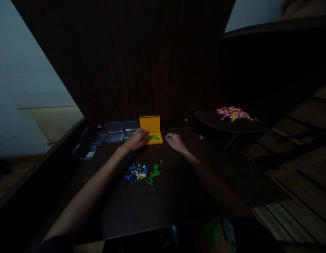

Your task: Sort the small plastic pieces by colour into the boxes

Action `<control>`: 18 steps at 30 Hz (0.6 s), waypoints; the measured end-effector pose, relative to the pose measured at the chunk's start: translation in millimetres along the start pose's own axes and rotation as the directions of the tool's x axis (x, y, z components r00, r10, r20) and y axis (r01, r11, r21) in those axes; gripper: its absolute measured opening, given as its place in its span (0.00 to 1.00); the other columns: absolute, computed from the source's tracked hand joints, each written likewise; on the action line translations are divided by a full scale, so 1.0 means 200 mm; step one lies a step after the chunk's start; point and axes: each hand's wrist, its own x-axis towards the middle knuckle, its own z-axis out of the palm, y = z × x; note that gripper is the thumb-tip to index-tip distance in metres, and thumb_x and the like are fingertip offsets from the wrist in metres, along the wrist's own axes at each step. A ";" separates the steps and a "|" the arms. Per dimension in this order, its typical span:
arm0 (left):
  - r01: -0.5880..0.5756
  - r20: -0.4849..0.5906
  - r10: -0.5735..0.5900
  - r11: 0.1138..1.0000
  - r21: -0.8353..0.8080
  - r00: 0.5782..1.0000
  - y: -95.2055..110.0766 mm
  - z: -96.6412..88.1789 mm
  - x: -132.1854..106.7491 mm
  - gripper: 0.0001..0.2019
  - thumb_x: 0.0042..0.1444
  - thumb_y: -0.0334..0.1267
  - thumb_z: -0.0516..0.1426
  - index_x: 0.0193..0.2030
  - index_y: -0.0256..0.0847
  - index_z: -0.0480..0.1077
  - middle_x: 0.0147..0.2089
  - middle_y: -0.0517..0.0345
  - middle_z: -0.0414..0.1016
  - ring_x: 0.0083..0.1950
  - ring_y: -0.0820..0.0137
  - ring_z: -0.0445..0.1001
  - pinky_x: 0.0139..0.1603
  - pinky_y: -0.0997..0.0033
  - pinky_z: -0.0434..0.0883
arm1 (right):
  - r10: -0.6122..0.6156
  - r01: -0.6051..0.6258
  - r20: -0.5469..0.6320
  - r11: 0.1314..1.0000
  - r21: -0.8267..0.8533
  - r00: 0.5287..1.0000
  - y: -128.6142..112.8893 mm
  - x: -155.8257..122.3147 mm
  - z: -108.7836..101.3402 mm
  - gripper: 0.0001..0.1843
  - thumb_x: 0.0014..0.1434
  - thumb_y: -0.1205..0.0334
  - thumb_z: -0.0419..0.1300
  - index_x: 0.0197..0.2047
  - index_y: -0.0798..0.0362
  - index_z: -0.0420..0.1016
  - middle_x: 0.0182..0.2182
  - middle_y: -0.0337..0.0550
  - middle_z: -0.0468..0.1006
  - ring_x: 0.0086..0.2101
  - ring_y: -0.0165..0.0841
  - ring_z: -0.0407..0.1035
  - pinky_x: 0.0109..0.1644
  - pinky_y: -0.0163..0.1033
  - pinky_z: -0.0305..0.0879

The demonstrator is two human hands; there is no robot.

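In the head view, the left hand (138, 139) is hanging over the left side of an open yellow plastic box (149, 123), its fingers pointing in toward the small green pieces (156, 138) lying inside; whether it is gripping one or touching the box, I cannot tell. The right hand (175, 141) is resting just right of the box, its fingers curling inward and hiding whether anything is sitting between them. Nearer the person, a pile of green bricks (155, 172) is lying beside a mixed pile of blue and yellow bricks (137, 173), while clear hinged cases (114, 136) are standing open to the left. Handling such tiny pieces well is probably calling for a light fingertip pinch, a low release inside the rim, and forearms passing clear of the loose piles.
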 end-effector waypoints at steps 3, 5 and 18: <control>-0.054 0.041 0.056 0.997 -0.048 0.998 0.07 -0.02 -0.09 0.17 0.59 0.29 0.50 0.54 0.36 0.70 0.50 0.46 0.73 0.53 0.60 0.69 0.57 0.59 0.67 | -0.022 0.022 0.003 1.000 0.021 1.000 -0.02 -0.01 -0.01 0.08 0.52 0.73 0.55 0.30 0.54 0.75 0.23 0.37 0.70 0.26 0.29 0.63 0.31 0.33 0.55; -0.105 0.099 0.112 0.991 -0.082 0.989 0.12 -0.03 -0.15 0.16 0.61 0.31 0.49 0.53 0.37 0.71 0.50 0.47 0.74 0.53 0.61 0.70 0.57 0.60 0.67 | -0.042 0.042 0.008 0.998 0.037 0.999 -0.04 -0.02 -0.01 0.09 0.51 0.73 0.55 0.30 0.54 0.75 0.23 0.37 0.70 0.25 0.29 0.63 0.30 0.33 0.55; -0.161 0.198 0.223 0.944 -0.287 0.954 0.33 -0.07 -0.45 0.09 0.59 0.34 0.56 0.45 0.42 0.74 0.48 0.55 0.75 0.51 0.64 0.69 0.57 0.61 0.62 | -0.182 0.172 0.043 0.970 0.172 0.982 -0.24 -0.23 -0.04 0.09 0.54 0.72 0.53 0.30 0.53 0.74 0.26 0.39 0.74 0.25 0.30 0.64 0.31 0.34 0.60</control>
